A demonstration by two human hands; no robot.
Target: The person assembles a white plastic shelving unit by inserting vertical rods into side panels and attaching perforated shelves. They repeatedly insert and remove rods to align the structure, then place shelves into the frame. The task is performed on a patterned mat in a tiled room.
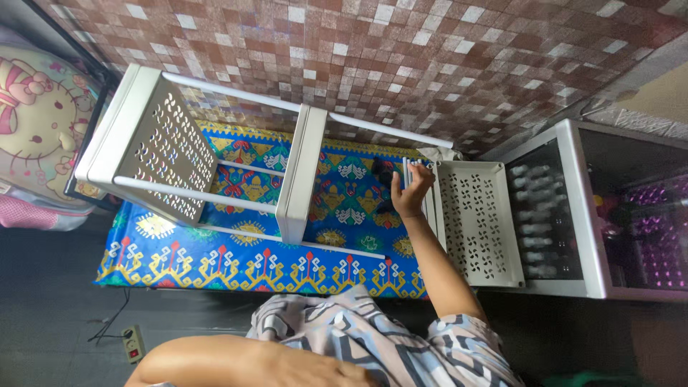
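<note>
White shelf tray [476,215], rim under right hand [410,193] fingers [423,172]

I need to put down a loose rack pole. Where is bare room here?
Free: the mat strip in front of the lying rack, and the dark floor beside the power strip. Crowded: where the right hand grips the perforated shelf against the cabinet.

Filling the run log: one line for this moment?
right hand grips shelf tray edge | left hand out of view | rack lying on mat
</note>
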